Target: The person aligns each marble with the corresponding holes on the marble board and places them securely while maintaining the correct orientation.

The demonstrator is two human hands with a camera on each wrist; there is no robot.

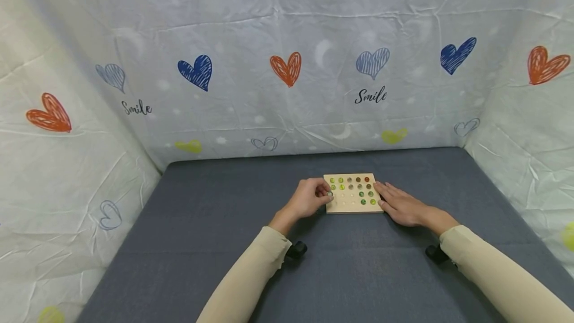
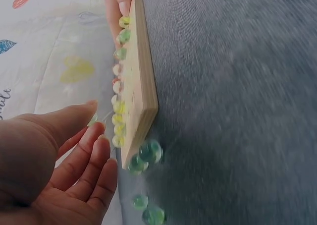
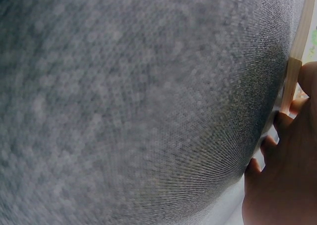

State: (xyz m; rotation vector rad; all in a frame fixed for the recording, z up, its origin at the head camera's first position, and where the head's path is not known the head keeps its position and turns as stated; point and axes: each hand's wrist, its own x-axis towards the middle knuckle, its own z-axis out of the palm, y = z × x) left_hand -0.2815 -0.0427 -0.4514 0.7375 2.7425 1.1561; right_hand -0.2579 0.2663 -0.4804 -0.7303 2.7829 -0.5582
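Note:
A wooden board with rows of small holes lies on the dark table. Yellow, green, brownish and red glass marbles fill its back rows and front right corner; holes at the front left are bare. At the board's left edge, my left hand pinches a clear greenish marble between thumb and fingertips. My right hand rests along the right edge, fingers fairly straight and touching the board. Several loose green marbles lie on the cloth beside the board, under my left hand.
Dark grey cloth covers the table. A pale curtain printed with hearts hangs behind it and on both sides. Black wrist devices sit under both sleeve cuffs.

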